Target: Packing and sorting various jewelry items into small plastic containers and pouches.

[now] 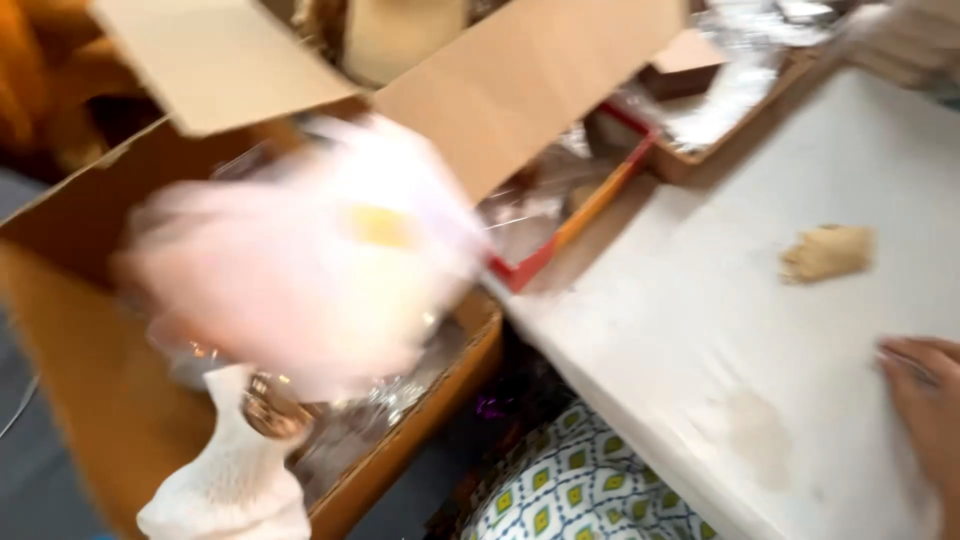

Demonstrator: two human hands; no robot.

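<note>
My left hand is a heavy pink-white blur above an open cardboard box. A pale yellow patch shows in the blur; whether it is something held cannot be made out. A white knitted sleeve and a gold bracelet sit at that wrist. My right hand lies flat on the white floured board at the right edge, holding nothing. A small lump of tan dough rests on the board, well apart from that hand.
Clear plastic wrapping lies inside the box. A red-edged tray and a foil-lined tray stand behind the board. Another person's gloved hand is at the top right. A patterned cloth shows below.
</note>
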